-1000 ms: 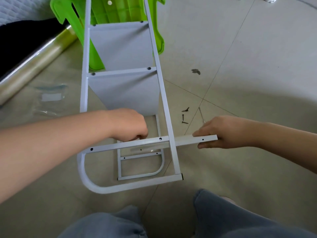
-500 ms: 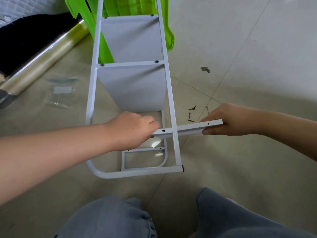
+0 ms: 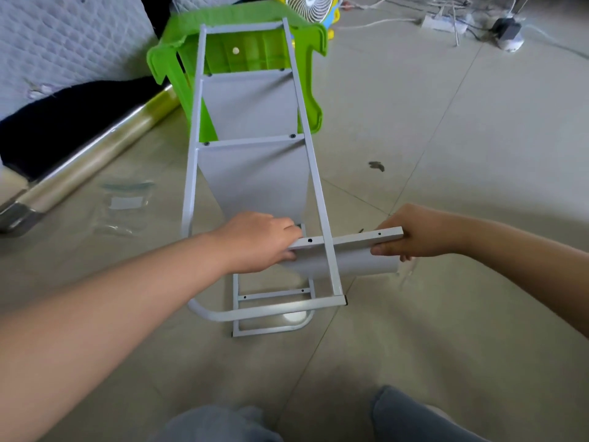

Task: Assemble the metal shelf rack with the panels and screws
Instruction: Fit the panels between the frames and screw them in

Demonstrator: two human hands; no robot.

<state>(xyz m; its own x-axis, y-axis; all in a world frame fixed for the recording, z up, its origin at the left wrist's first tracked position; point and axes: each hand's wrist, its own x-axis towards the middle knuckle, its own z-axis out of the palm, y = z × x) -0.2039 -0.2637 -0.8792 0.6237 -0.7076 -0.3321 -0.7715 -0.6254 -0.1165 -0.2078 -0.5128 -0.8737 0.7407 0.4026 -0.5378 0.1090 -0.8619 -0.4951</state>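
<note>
I hold the loose grey metal shelf panel (image 3: 360, 260) a little below the middle of my view. My left hand (image 3: 255, 242) has its fingers curled round the panel's left end, inside the rack. My right hand (image 3: 411, 232) grasps the right end, with the thumb under the edge. The panel runs from 9 to 3 o'clock and passes behind the right rail of the grey metal rack frame (image 3: 314, 173), so its right end sticks out of the frame. Small screw holes show along its top edge.

The frame lies on its side and stretches from 6 toward 12 o'clock. Two flat grey panels are already fixed in it, the upper one (image 3: 251, 103) and the lower one (image 3: 255, 180). Its far end leans against a bright green plastic stool (image 3: 315, 43) at 12 o'clock.

The floor of large pale grey tiles (image 3: 462, 170) has thin dark joints and a dark spot (image 3: 376, 166) at 2 o'clock. At 10 o'clock lie a shiny roll of clear film (image 3: 95, 154), a black cloth (image 3: 63, 122) and a white quilted mattress (image 3: 63, 43). A clear plastic bag (image 3: 127, 202) lies at 9 o'clock. A small white fan (image 3: 314, 4) stands at 12 o'clock (only partly in view), and a white power strip with cables (image 3: 443, 22) is at 1 o'clock. My knees in grey trousers (image 3: 414, 416) are at 6 o'clock.
</note>
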